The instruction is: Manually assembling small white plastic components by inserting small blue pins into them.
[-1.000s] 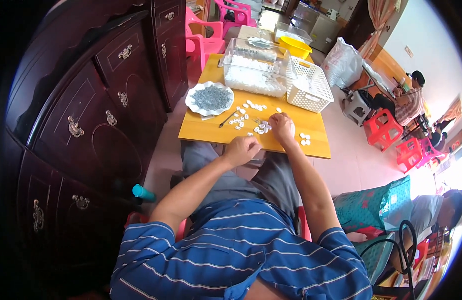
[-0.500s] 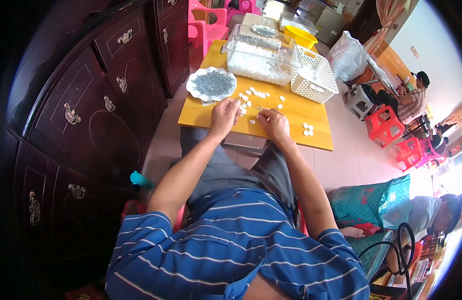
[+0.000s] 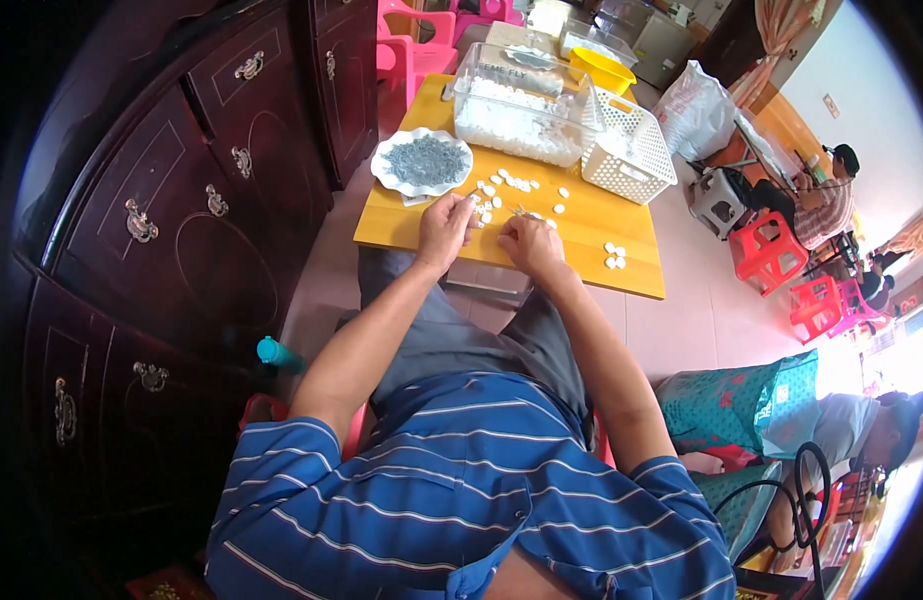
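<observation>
white plastic pieces (image 3: 502,190) lie scattered on the yellow table (image 3: 592,245), right at the fingertips of both hands. left hand (image 3: 444,228) rests on the near edge, fingers curled down, tips among the nearest pieces; whether it pinches one, cannot tell, too small. right hand (image 3: 530,243) sits just beside it, knuckles up, fingers bent over something tiny between the two hands; grip hidden, cannot tell what it has. outward: a scalloped white plate (image 3: 423,163) heaped with small grey metal bits stands just beyond the left hand. three white pieces (image 3: 614,256) lie apart to the right of the right hand, near the table's edge, seemingly set aside. further back, a clear plastic tub (image 3: 520,105) holds a deep layer of white pieces, and a white lattice basket (image 3: 632,150) touches its right side; contents of the basket not readable. judgement on progress: early going, only a handful set apart, a loose scatter waiting, the tub and plate both well stocked. dark wooden cabinet (image 3: 182,220) along the left, red stools (image 3: 772,250) well off to the right.
</observation>
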Demonstrator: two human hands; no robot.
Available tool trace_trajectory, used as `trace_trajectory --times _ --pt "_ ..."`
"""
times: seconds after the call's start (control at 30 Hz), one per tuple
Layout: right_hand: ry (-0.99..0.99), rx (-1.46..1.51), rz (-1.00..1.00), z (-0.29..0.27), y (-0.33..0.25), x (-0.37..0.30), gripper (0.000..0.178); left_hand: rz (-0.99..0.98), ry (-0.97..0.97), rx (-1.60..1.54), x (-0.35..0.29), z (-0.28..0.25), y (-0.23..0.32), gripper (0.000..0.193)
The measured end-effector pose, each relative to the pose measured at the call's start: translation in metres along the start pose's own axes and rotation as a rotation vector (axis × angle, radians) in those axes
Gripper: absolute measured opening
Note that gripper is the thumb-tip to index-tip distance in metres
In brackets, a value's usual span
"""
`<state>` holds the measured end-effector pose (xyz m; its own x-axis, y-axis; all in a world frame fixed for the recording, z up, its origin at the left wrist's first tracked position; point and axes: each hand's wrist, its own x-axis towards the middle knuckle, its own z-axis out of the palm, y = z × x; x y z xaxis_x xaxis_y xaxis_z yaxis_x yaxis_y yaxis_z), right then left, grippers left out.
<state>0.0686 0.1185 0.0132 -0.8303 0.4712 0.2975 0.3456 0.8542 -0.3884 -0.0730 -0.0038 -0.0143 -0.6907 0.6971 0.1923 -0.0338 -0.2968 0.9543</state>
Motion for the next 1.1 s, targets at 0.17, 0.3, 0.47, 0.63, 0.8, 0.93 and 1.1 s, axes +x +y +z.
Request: trace_trajectory --times 0.17,0.3,0.47,0.63,0.8,0.93,1.1 --pt "-0.041 -0.022 0.076 -0.001 -0.005 -0.008 0.019 0.037 -0.031 0.031 -0.004 0.001 -0.002 0.023" --pt "0.13 0.208 0.056 -0.002 0.0 -0.035 0.015 0.088 -0.101 0.088 -0.007 0.01 0.0 0.02" --pt "0.104 1.041 0.421 -0.016 0.005 -0.085 0.011 0.102 -0.295 0.149 -0.028 0.033 0.005 0.018" --pt "0.148 1.253 0.58 -0.024 0.002 -0.116 0.015 0.085 -0.42 0.234 -0.047 0.052 0.004 0.018" --pt "0.106 1.466 0.549 -0.015 0.003 -0.12 0.017 0.0 -0.478 0.129 -0.053 0.059 0.004 0.018" --pt "0.138 1.458 0.518 -0.012 0.005 -0.121 0.015 0.04 -0.472 0.161 -0.054 0.057 0.001 0.018" --pt "0.141 1.442 0.516 -0.013 0.008 -0.12 0.019 -0.008 -0.489 0.208 -0.055 0.057 0.008 0.02"
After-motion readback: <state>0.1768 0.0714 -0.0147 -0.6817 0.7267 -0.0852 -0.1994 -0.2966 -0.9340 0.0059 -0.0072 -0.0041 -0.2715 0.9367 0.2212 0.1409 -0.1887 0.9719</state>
